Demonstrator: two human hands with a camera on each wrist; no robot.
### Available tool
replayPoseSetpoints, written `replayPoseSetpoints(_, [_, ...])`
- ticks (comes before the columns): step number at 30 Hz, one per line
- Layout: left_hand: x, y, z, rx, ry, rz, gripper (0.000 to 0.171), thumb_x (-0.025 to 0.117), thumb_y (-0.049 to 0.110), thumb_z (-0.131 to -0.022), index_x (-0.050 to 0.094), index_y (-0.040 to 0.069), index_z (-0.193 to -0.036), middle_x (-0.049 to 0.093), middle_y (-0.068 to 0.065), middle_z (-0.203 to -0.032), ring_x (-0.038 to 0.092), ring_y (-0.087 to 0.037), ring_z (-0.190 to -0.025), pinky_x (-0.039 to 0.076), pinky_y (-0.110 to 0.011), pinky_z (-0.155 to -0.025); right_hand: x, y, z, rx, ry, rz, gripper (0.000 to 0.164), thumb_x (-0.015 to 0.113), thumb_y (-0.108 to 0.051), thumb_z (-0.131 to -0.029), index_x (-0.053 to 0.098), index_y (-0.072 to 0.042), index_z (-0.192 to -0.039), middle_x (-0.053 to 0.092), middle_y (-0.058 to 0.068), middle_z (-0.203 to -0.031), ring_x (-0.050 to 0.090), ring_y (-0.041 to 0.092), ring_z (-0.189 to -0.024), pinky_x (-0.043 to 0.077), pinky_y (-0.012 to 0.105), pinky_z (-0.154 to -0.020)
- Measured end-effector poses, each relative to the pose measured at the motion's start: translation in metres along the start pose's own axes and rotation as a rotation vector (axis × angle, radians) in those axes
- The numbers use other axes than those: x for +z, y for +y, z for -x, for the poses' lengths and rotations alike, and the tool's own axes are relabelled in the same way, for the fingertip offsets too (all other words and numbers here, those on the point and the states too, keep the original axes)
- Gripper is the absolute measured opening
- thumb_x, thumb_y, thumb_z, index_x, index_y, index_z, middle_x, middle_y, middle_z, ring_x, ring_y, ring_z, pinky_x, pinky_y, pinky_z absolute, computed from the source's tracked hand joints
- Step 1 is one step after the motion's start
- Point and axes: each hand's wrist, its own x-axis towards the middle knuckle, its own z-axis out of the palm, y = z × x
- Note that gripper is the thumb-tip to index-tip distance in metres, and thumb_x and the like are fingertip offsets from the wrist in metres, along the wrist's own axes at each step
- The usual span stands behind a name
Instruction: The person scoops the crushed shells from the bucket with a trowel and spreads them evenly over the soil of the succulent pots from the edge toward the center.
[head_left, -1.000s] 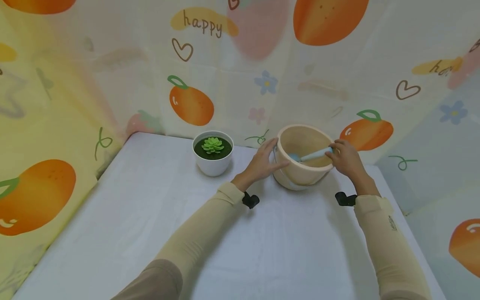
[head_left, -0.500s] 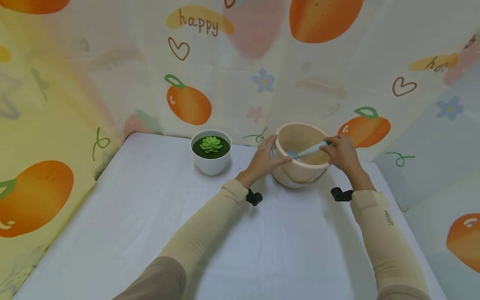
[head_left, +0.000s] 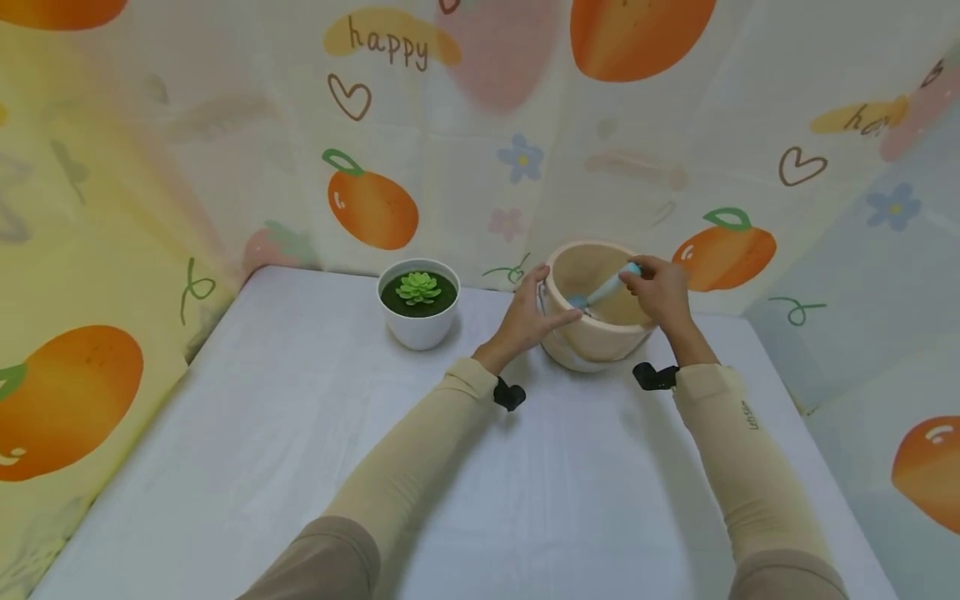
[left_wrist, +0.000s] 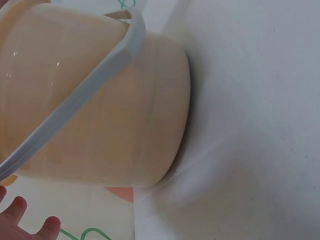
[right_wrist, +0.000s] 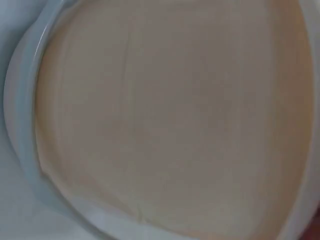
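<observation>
A peach-coloured bucket point(head_left: 592, 342) stands upright on the white-covered table, its grey carrying handle point(left_wrist: 95, 75) hanging against its side in the left wrist view. My left hand point(head_left: 521, 325) rests at the bucket's left side, with spread fingers and the thumb along the near rim. My right hand point(head_left: 663, 292) is over the right rim, pinching the upper end of a light-blue, shovel-like tool point(head_left: 606, 287). The tool slants down to the left into the bucket; its blue lower end is partly hidden by the near wall. The right wrist view shows mostly the bucket's inner wall point(right_wrist: 165, 115).
Left of the bucket stands a white pot point(head_left: 420, 329) with a green succulent point(head_left: 418, 288) in dark filling. A fruit-print cloth point(head_left: 465, 158) hangs close behind the table point(head_left: 300, 400). Each wrist carries a black camera mount.
My right hand has moved left and up over the bucket, and the tool in it has tipped steeper. The left hand has stayed at the bucket's side.
</observation>
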Motion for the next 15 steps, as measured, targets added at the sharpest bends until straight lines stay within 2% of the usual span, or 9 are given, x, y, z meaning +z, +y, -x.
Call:
replayPoseSetpoints(3, [0.0, -0.001, 0.001, -0.015, -0.003, 0.011, 0.096, 0.081, 0.038, -0.078, 0.027, 0.005, -0.151, 0.029, -0.011, -0.159, 0.026, -0.023, -0.148, 0.026, -0.039, -0.12, 0.008, -0.003, -0.003, 0.082, -0.032, -0.063, 0.04, 0.067, -0.019, -0.093, 0.061, 0.008, -0.121, 0.067, 0.025, -0.103, 0.061, 0.008, -0.073, 0.046, 0.011, -0.065])
replayPoseSetpoints(8, [0.001, 0.001, 0.001, -0.025, -0.01, 0.019, 0.098, 0.08, 0.039, -0.078, 0.025, 0.005, -0.151, 0.028, -0.011, -0.159, 0.027, -0.024, -0.148, 0.029, -0.041, -0.119, 0.015, -0.013, -0.005, 0.169, -0.069, -0.095, 0.043, 0.071, -0.035, -0.089, 0.065, 0.005, -0.101, 0.073, 0.017, -0.092, 0.068, 0.011, -0.073, 0.047, 0.021, -0.067])
replayPoseSetpoints(11, [0.001, 0.004, 0.0, -0.01, -0.024, -0.02, 0.099, 0.078, 0.042, -0.079, 0.023, 0.004, -0.152, 0.025, -0.012, -0.16, 0.028, -0.026, -0.147, 0.032, -0.042, -0.117, 0.017, -0.017, -0.005, 0.18, -0.061, -0.099, 0.044, 0.07, -0.039, -0.089, 0.066, 0.005, -0.097, 0.073, 0.016, -0.089, 0.068, 0.015, -0.073, 0.047, 0.021, -0.064])
replayPoseSetpoints(15, [-0.001, 0.006, -0.001, 0.002, -0.03, -0.111, 0.102, 0.078, 0.046, -0.079, 0.022, 0.007, -0.154, 0.022, -0.01, -0.161, 0.028, -0.028, -0.147, 0.034, -0.044, -0.116, 0.018, -0.021, -0.004, 0.146, -0.085, -0.039, 0.043, 0.064, -0.035, -0.094, 0.061, 0.006, -0.105, 0.07, 0.024, -0.099, 0.069, 0.028, -0.086, 0.048, 0.021, -0.064])
